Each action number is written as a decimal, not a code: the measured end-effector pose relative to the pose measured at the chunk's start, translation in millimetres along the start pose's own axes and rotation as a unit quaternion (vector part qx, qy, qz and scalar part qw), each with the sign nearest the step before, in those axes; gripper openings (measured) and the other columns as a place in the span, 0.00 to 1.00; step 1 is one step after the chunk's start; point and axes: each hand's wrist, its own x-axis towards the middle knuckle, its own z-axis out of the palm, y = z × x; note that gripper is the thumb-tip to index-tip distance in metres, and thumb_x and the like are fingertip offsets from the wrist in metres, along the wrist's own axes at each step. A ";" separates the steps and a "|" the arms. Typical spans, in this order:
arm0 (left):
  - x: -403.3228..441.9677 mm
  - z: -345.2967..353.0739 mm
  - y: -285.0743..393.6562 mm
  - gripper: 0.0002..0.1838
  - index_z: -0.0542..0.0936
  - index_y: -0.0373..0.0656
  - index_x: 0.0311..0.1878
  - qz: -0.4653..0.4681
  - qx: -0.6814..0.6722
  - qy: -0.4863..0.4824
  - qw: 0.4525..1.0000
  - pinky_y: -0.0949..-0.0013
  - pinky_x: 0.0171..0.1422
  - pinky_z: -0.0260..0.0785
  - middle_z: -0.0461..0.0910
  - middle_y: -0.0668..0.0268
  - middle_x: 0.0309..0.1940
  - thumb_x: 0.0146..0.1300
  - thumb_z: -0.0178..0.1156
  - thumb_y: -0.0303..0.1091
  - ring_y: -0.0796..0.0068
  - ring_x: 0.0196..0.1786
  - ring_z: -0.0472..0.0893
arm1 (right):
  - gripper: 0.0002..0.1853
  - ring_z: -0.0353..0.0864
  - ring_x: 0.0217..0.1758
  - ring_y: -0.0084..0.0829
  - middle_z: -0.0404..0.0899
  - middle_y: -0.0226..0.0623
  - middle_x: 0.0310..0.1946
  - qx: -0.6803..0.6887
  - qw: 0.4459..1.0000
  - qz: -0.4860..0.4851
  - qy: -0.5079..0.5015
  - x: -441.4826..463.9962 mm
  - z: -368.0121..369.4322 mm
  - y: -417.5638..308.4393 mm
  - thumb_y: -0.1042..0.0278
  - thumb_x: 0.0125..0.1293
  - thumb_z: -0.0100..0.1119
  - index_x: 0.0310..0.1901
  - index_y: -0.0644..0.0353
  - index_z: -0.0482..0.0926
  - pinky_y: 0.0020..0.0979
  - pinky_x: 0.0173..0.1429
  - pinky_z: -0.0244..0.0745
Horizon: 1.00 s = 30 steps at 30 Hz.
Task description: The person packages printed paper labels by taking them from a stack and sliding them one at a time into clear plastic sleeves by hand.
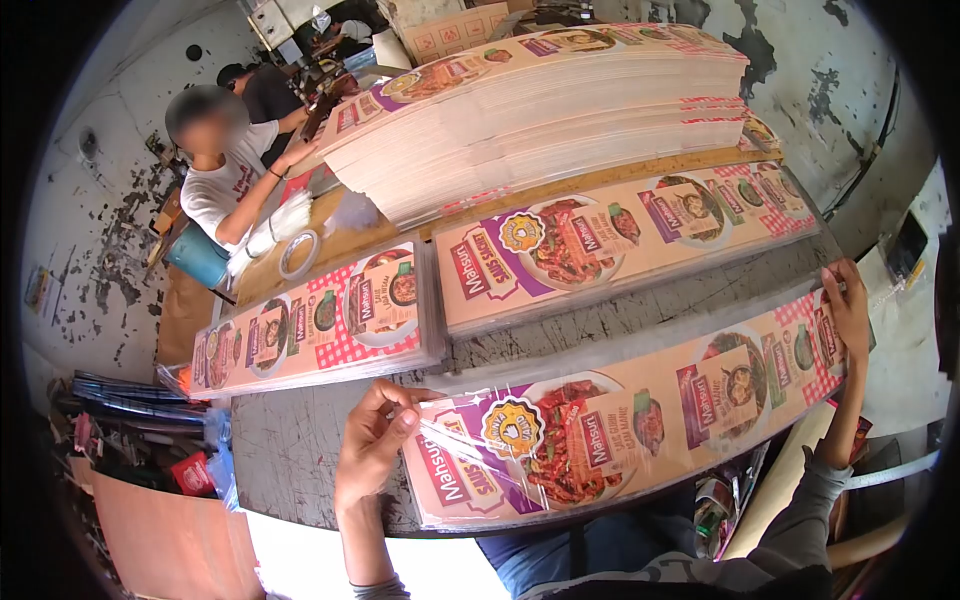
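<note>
A long printed banner (640, 430) in a clear plastic sleeve lies at the front edge of the table, showing food pictures and "Mahsuri" labels. At its upper left corner, my left hand (375, 440) is closed in a pinch on the clear plastic, which is creased and shiny there. My right hand (848, 305) is closed around the banner's right end, with some fingers hidden. Just beyond it lies a stack of plastic-covered banners (640, 235). Another plastic-covered stack (320, 320) lies to its left.
A tall stack of printed sheets (540, 135) stands at the back of the scratched grey table (290, 460). A tape roll (299, 255) lies by its left side. Another person (235, 180) is at the far left, with others behind. Bundled material (140, 400) sits at lower left.
</note>
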 end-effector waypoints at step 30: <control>-1.9 0.6 1.7 0.06 0.72 0.37 0.37 -0.033 -0.020 0.021 0.999 0.74 0.53 0.62 0.78 0.61 0.42 0.64 0.57 0.29 0.80 0.45 0.72 | 0.21 0.54 0.15 0.09 0.62 0.16 0.13 0.189 0.964 0.175 0.059 -27.3 -12.7 22.6 0.53 0.69 0.49 0.29 0.63 0.79 0.20 0.20 0.45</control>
